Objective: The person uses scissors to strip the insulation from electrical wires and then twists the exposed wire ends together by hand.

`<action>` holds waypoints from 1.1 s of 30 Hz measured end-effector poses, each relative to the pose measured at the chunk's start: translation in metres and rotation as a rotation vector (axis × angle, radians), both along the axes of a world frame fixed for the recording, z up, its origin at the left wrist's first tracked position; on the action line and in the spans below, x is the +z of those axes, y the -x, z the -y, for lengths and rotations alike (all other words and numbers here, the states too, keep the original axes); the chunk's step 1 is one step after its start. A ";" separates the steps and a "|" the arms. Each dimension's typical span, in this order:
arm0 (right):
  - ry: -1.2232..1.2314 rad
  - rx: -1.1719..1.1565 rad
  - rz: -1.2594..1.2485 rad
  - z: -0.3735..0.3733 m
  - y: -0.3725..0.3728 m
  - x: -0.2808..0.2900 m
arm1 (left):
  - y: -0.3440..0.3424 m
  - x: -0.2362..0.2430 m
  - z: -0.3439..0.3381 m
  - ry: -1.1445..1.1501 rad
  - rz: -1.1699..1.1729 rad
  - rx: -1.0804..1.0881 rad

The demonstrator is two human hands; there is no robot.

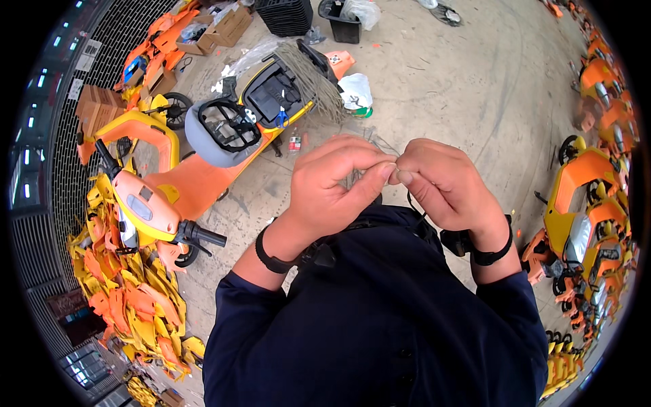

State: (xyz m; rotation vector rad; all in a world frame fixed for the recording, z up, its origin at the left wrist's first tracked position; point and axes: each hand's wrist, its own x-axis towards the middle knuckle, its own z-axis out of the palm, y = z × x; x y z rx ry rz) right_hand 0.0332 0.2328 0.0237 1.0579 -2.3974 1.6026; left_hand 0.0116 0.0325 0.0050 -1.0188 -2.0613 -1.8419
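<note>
My left hand [342, 180] and my right hand [444, 180] meet in front of my chest, thumbs and forefingers pinched together. Between the fingertips runs what looks like a thin grey wire [385, 146], mostly hidden by the fingers. Left of my hands stands an orange and yellow scooter [196, 186]. Its seat [203, 136] is tipped up, with the black underside showing. Across the scooter's rear lies a bundle of thin grey wires [317, 85]. A small blue-handled tool [281, 117] rests by the open black compartment [272, 91].
Orange and yellow body panels [139, 305] are heaped at the left. Rows of scooters [576, 197] line the right side. At the back are cardboard boxes [227, 27], stacked black crates [285, 15] and a black bin [342, 28]. A bottle [295, 142] stands on the concrete floor [461, 81].
</note>
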 end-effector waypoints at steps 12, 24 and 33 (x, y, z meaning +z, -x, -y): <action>-0.009 0.006 -0.061 0.001 0.000 0.000 | -0.005 -0.006 -0.007 -0.049 0.009 0.089; -0.085 -0.054 -0.191 0.002 0.002 -0.006 | -0.003 -0.006 -0.006 -0.059 0.053 0.066; -0.113 -0.085 -0.238 0.002 0.004 -0.004 | -0.004 -0.008 -0.004 -0.074 0.128 0.061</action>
